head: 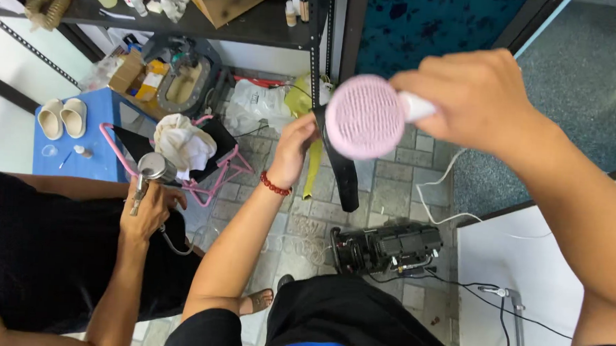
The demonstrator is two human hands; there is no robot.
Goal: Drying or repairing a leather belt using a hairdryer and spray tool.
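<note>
The right hand [474, 97] is clenched round the white handle of a round pink plastic brush [364, 117], its bristled face turned up, held above the tiled floor [390, 190]. Just beside it the left hand [294, 146], a red bead bracelet [275, 186] at the wrist, pinches a long black strap [343, 171], though the brush hides its fingertips, so I can't be sure of that grasp. Below sits one black machine [386, 247]. To the left, another person's hand [148, 207] grips one silver spray gun [150, 173]. Farther off, two cream slippers [62, 117] rest on a blue table [87, 156], and a brown cardboard box [225, 0] stands on the dark shelf [259, 29].
</note>
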